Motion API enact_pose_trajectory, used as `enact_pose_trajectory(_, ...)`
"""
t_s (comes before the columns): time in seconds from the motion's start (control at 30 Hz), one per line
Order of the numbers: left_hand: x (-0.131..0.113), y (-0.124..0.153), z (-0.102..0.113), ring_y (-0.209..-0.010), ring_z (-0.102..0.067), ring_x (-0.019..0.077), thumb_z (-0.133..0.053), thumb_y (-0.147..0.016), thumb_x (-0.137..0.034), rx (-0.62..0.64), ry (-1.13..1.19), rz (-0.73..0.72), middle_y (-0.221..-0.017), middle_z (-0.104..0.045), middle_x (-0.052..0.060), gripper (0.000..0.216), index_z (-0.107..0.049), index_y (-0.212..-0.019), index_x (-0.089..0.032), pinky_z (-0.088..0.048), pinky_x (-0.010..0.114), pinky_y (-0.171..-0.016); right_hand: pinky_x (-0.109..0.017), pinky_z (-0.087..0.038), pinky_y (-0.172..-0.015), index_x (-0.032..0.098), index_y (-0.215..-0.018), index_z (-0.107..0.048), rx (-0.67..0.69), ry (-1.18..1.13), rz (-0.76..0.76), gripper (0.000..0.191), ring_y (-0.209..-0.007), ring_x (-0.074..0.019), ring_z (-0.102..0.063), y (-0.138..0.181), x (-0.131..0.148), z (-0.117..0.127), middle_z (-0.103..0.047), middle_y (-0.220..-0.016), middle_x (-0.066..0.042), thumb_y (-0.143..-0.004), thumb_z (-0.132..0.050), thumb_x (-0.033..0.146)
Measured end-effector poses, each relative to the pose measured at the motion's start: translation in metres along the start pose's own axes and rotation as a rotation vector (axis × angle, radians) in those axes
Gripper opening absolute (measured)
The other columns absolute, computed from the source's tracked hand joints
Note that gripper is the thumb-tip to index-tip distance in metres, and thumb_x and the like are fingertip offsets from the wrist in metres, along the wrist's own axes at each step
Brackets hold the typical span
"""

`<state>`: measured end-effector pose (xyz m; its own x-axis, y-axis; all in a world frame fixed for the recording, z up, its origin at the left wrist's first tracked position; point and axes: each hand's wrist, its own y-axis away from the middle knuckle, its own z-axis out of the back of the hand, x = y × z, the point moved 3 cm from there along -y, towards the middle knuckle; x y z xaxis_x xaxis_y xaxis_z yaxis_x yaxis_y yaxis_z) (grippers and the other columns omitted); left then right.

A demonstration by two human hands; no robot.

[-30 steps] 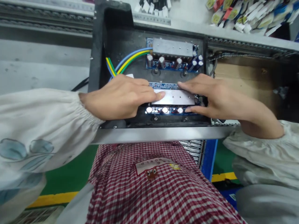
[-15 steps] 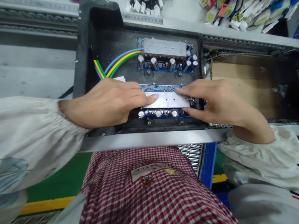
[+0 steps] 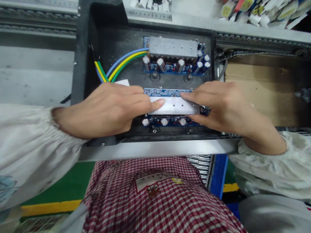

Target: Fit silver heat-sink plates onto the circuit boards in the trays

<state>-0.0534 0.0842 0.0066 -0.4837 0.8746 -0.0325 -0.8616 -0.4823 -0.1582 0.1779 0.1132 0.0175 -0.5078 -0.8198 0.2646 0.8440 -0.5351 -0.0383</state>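
Inside a black tray (image 3: 116,42) lie two blue circuit boards, each topped by a silver heat sink. My left hand (image 3: 114,108) holds the left end of the near circuit board (image 3: 160,92), its thumb pressed on the flat heat sink (image 3: 167,105). At the right end, my right hand (image 3: 218,105) pinches the same board, with a fingertip at the far edge of the heat sink and the thumb along its near side. Round capacitors show on the near side. Beyond it sits the far circuit board (image 3: 179,68), which neither hand touches.
Blue, yellow and green wires (image 3: 121,64) curve from the far board to the tray's left. A chain conveyor (image 3: 252,38) runs behind, and cardboard (image 3: 262,94) lies to the right. Bundled connectors (image 3: 264,13) and a steel ruler (image 3: 148,14) are at the back. A metal rail (image 3: 157,150) borders the front.
The view has shifted slightly. Both hands keep their hold on the near board; my right fingertips sit a little further left along the heat sink.
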Motion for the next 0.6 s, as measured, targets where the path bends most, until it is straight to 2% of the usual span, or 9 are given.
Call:
enact_pose_trajectory(0.13,0.0,0.001,0.0,-0.062,-0.045,0.0138,-0.037,-0.079,0.004,-0.051,-0.085,-0.034,-0.067,-0.049,-0.004,0.052,-0.048,-0.125,-0.017,-0.025,0.028,-0.05,-0.038,-0.054,-0.075,0.018,-0.119,-0.064,0.042,-0.085,0.028,0.036,-0.089,-0.025,-0.066,0.0,-0.006,0.002,-0.07,-0.097,-0.009,-0.09,-0.051,0.034)
enact_pose_trajectory(0.3,0.001,0.004,-0.002,-0.066,-0.04,0.0146,-0.033,-0.085,0.001,0.02,0.007,-0.049,-0.07,-0.048,-0.003,0.053,-0.039,-0.136,-0.011,-0.026,0.026,-0.054,-0.037,-0.055,-0.079,0.014,-0.125,-0.061,0.013,-0.257,0.042,0.039,-0.094,-0.0241,-0.065,0.004,-0.015,0.005,-0.069,-0.102,-0.009,-0.089,-0.054,0.03)
enact_pose_trajectory(0.5,0.0,0.001,-0.001,-0.07,-0.04,0.0178,-0.033,-0.088,-0.002,0.052,0.0,-0.098,-0.075,-0.051,0.001,0.045,-0.042,-0.132,-0.002,-0.029,0.03,-0.058,-0.036,-0.056,-0.081,0.005,-0.121,-0.062,0.001,-0.274,0.04,0.038,-0.093,-0.0232,-0.066,0.005,-0.015,0.007,-0.07,-0.105,-0.011,-0.088,-0.057,0.022)
enact_pose_trajectory(0.6,0.0,-0.001,-0.001,-0.068,-0.038,0.0167,-0.034,-0.088,-0.002,0.058,0.003,-0.103,-0.073,-0.048,0.0,0.044,-0.042,-0.131,-0.002,-0.028,0.028,-0.057,-0.034,-0.057,-0.084,0.013,-0.123,-0.062,-0.015,-0.266,0.053,0.037,-0.096,-0.0221,-0.066,0.004,-0.016,0.007,-0.07,-0.106,-0.008,-0.088,-0.056,0.023)
